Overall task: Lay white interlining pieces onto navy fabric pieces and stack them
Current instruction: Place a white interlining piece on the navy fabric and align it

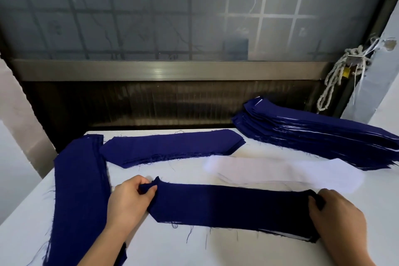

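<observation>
A long navy fabric piece lies flat across the near part of the white table. My left hand pinches its left pointed end, which is lifted slightly. My right hand grips its right end, where a white edge shows underneath. Just behind it lies a pile of white interlining pieces. A tall stack of navy pieces with white layers between them sits at the back right.
A second pile of navy pieces lies at the back centre, and a third runs along the table's left edge. A dark window frame stands behind the table. Knotted cords hang at the right.
</observation>
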The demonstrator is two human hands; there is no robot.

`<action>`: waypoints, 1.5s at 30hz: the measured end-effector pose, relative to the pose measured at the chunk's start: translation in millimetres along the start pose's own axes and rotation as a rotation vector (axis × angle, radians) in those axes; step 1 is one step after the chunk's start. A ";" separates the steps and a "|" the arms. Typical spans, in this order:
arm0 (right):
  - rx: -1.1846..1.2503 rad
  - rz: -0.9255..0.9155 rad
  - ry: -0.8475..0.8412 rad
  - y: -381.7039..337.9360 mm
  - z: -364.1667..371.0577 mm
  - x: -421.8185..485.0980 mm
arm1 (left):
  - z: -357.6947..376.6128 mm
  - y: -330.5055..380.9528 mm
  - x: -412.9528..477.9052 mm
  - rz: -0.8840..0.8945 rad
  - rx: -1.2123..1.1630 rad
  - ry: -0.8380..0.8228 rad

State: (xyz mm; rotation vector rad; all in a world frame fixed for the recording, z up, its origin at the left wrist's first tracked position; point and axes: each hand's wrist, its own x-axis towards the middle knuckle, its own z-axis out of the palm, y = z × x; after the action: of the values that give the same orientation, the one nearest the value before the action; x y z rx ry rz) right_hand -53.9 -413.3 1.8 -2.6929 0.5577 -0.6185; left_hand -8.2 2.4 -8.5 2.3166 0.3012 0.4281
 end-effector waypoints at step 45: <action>0.369 -0.045 -0.126 -1.8 -10.6 -12.8 | -12.7 19.1 -26.4 0.314 0.351 -0.068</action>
State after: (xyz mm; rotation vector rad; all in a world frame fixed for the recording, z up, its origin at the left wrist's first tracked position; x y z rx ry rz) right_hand -69.0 -408.5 7.2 -2.3795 0.3149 -0.5025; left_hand -35.6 -11.6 7.9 2.7290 -0.0287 0.4789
